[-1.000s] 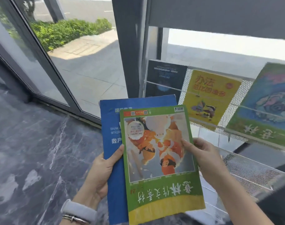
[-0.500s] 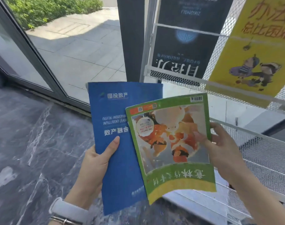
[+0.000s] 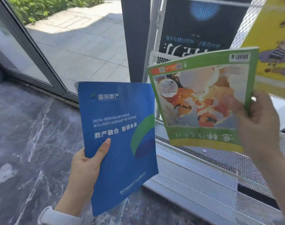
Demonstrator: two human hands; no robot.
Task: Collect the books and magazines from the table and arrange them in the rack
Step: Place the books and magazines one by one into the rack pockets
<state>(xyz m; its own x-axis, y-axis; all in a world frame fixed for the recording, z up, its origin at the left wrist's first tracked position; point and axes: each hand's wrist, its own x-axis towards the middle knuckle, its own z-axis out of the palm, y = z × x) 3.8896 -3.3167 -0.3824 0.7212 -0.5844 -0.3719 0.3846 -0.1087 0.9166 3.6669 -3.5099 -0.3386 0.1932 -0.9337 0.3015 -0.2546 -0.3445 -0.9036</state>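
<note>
My left hand [image 3: 86,174] grips a blue magazine [image 3: 120,135] by its left edge, thumb on the cover, held upright above the floor. My right hand [image 3: 258,127] grips a green magazine [image 3: 201,101] with an orange cartoon cover by its right edge, upside down, in front of the white mesh rack [image 3: 195,169]. The two magazines are apart. On the rack's upper tier stand a dark book [image 3: 198,26] and a yellow book [image 3: 274,46]. The lower tier below the green magazine holds nothing visible.
Dark marble floor [image 3: 25,143] lies to the left. Behind it are a glass wall with a dark frame [image 3: 34,51] and a dark pillar [image 3: 133,38] beside the rack. Paving and shrubs show outside.
The green magazine has come off the blue one and moved up and right toward the rack. My left hand stayed low with the blue magazine. The view has moved closer to the rack.
</note>
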